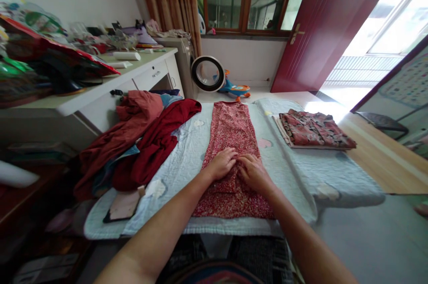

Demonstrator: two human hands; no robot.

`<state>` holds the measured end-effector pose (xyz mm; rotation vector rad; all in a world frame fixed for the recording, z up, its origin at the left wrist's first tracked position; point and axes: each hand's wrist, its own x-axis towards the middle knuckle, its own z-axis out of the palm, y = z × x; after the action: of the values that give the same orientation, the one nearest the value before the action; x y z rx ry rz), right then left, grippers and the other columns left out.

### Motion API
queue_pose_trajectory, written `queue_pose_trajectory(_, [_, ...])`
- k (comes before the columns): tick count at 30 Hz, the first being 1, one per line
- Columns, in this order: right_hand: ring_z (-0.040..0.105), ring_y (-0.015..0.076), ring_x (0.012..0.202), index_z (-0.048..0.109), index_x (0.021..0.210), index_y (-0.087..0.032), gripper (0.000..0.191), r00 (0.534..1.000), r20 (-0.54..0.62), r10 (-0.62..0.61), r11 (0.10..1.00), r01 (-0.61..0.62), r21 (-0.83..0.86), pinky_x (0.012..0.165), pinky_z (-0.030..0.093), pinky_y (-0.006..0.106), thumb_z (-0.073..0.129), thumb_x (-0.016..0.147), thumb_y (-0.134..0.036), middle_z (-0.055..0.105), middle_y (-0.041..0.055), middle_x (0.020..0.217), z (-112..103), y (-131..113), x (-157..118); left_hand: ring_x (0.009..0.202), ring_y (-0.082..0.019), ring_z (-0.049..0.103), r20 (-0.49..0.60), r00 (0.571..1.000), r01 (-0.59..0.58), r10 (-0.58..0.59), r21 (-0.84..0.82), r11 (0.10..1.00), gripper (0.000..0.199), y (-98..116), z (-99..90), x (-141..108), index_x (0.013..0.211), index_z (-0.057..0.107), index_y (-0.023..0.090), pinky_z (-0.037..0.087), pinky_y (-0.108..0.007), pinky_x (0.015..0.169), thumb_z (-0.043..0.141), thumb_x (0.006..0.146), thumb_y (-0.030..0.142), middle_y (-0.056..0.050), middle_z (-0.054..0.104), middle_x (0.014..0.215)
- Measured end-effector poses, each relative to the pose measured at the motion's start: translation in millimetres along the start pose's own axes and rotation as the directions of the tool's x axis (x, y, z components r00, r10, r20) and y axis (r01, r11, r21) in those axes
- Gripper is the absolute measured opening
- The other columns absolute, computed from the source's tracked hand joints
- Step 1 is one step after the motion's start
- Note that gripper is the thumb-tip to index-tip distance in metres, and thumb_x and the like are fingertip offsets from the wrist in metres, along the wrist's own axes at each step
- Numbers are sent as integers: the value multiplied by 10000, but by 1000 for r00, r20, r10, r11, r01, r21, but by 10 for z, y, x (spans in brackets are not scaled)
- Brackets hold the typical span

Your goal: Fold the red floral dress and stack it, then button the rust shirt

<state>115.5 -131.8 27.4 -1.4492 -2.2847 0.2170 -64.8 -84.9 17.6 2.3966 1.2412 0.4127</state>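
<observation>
A red garment [234, 128] with a small speckled floral print lies in a long, narrow folded strip in front of me, its lower part wider and wrinkled. My left hand [222, 163] rests on its middle, fingers bent together and closed on the cloth. Opposite it, my right hand [254, 173] pinches the same fabric, and the fingertips of both hands almost meet. Creases run through the cloth below them. My fingers partly hide the gripped spot. Underneath lies a pale blue quilted cover [187, 159] with cloud-like patches.
Left of the garment, dark red clothes [150, 150] and rust-coloured clothes [133, 114] are heaped, with a phone-like flat object [123, 206] nearby. A folded floral stack [314, 129] sits at right. Beyond are a cluttered desk [133, 67], a washer with its round door [207, 73] open, and a blue-orange toy [236, 89].
</observation>
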Motion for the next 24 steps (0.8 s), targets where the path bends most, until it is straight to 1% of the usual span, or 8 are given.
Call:
queue_pose_trajectory(2, [535, 211, 1111, 651, 1129, -196, 265, 999, 29, -15, 1000, 15, 18, 994, 405, 349, 506, 908, -202, 630, 88, 1180, 59, -101, -84, 1290, -176, 496, -46, 998, -36, 34, -46, 998, 345, 11, -49, -86, 1224, 622, 206, 357, -339, 1137, 429, 939, 238, -57, 599, 1346])
queue_pose_trajectory(4, [531, 217, 1109, 655, 1123, -190, 266, 999, 31, -5, 1000, 5, 10, 1002, 404, 359, 511, 899, -186, 625, 93, 1173, 107, -163, -158, 1227, -168, 539, -44, 997, -65, 63, -48, 997, 315, 15, -39, -183, 1177, 647, 215, 384, -319, 1114, 450, 932, 235, -42, 643, 1268])
queue_pose_trajectory(8, [531, 215, 1128, 641, 1148, -186, 287, 1000, 26, -5, 999, 4, 49, 1019, 406, 368, 511, 892, -173, 614, 96, 1199, 125, -217, -263, 1338, -194, 448, -52, 996, -71, 72, 34, 997, 362, 17, 90, -331, 1260, 603, 207, 322, -376, 1157, 442, 967, 345, -54, 567, 1393])
queue_pose_trajectory(11, [527, 219, 1158, 632, 1161, -184, 296, 1000, 18, -4, 997, 3, 75, 1040, 399, 382, 519, 887, -180, 602, 103, 1240, 124, -244, -343, 1389, -201, 391, -82, 995, -46, 53, 83, 996, 390, 24, 163, -379, 1301, 573, 216, 271, -409, 1181, 436, 972, 373, -49, 511, 1458])
queue_pose_trajectory(14, [520, 228, 1182, 631, 1163, -182, 310, 1000, -2, 3, 997, -3, 80, 1053, 394, 400, 522, 874, -164, 595, 108, 1266, 132, -279, -421, 1401, -192, 377, -76, 996, -42, 49, 91, 995, 395, 27, 172, -389, 1318, 562, 223, 259, -410, 1185, 432, 968, 353, -45, 494, 1475])
queue_pose_trajectory(18, [544, 217, 1133, 666, 1066, -201, 256, 998, -58, 7, 990, 1, 139, 1034, 411, 398, 500, 879, -150, 626, 90, 1207, 111, -345, -454, 1408, -184, 368, -52, 998, -39, 44, 86, 995, 412, 10, 150, -382, 1342, 545, 224, 261, -402, 1186, 434, 953, 304, -38, 477, 1490])
queue_pose_trajectory(21, [537, 208, 1138, 663, 1084, -208, 289, 993, -112, -28, 973, 53, 223, 1039, 406, 385, 471, 884, -127, 629, 80, 1201, 100, -388, -445, 1410, -172, 364, -40, 999, -28, 31, 73, 997, 405, -4, 145, -376, 1338, 550, 231, 249, -399, 1191, 405, 964, 286, -28, 473, 1495])
queue_pose_trajectory(24, [540, 213, 1113, 667, 1094, -212, 322, 993, -92, -73, 966, 94, 241, 1024, 410, 390, 474, 862, -101, 649, 72, 1158, 134, -391, -457, 1414, -169, 360, -36, 999, -15, 16, 27, 1000, 399, -12, 145, -373, 1326, 560, 233, 242, -406, 1194, 391, 967, 272, -22, 474, 1494])
